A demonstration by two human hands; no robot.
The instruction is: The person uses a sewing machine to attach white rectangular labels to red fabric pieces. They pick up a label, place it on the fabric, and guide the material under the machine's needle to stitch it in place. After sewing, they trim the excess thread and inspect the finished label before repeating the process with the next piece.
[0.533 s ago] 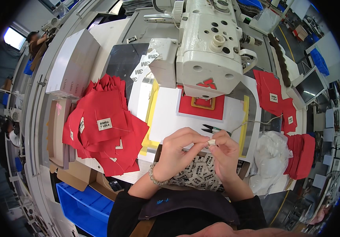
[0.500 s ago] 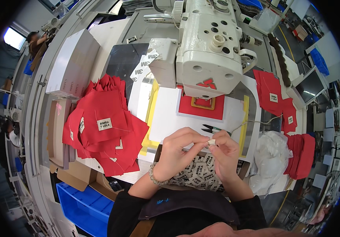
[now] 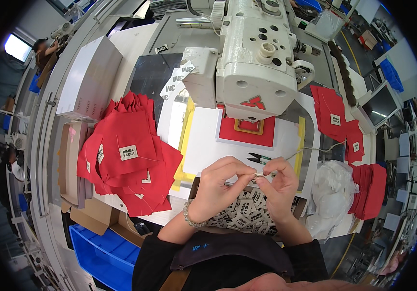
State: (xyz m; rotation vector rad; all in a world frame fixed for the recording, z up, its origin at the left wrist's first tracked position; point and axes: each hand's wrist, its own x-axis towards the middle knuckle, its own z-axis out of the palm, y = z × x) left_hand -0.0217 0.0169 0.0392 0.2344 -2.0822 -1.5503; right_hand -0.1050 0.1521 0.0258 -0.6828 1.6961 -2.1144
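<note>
A small pale fabric label (image 3: 258, 175) is between my fingertips, seen nearly edge-on. My left hand (image 3: 218, 188), with a beaded bracelet at the wrist, pinches it between thumb and forefinger. From the other side my right hand (image 3: 280, 194) has its thumb against the label, its forefinger bent and raised off the thumb; its other fingers are curled and partly hidden. Below both hands lie many loose printed labels (image 3: 244, 211) in a box (image 3: 299, 206). Just beyond the fingertips, dark-handled thread snips (image 3: 259, 158) rest on the white work surface.
A white sewing machine (image 3: 254, 72) stands ahead, with red fabric (image 3: 228, 130) under its yellow frame (image 3: 237, 124). Labelled red pieces (image 3: 133, 131) are heaped at left; more red pieces (image 3: 370, 189) and a clear plastic bag (image 3: 332, 189) lie right. A blue crate (image 3: 104, 254) sits lower left.
My right forefinger has lifted away from the thumb, and the label has turned from showing its face to nearly edge-on. My left hand keeps its pinch in nearly the same place.
</note>
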